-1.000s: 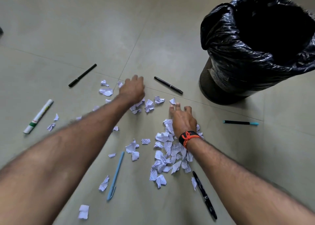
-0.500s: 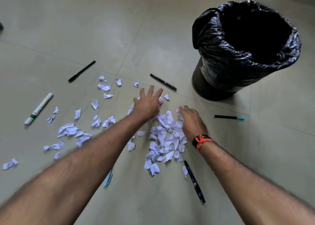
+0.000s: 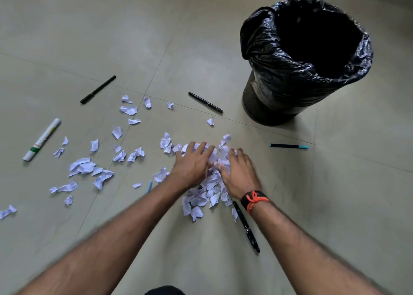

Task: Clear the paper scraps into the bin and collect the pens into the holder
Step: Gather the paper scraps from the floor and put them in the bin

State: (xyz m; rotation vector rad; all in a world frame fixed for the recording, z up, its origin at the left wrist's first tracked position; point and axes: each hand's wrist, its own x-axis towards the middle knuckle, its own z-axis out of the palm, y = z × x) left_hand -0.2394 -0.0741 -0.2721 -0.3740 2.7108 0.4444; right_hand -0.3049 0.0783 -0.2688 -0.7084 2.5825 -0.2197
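A heap of white paper scraps lies on the tiled floor in front of me. My left hand and my right hand press flat on the heap side by side, fingers spread, cupping scraps between them. More loose scraps are scattered to the left. A bin lined with a black bag stands at the upper right. Pens lie around: a black pen, a second black pen, a teal-capped pen, a black pen by my right wrist, a white marker, and a light blue pen mostly hidden under my left forearm.
The floor is pale tile with grout lines. A dark shape shows at the bottom edge. No pen holder is in view.
My left hand has come back from the far scraps toward the heap, dragging scraps with it. Both hands have closed in on the heap. The camera has tilted, showing more scraps at left.
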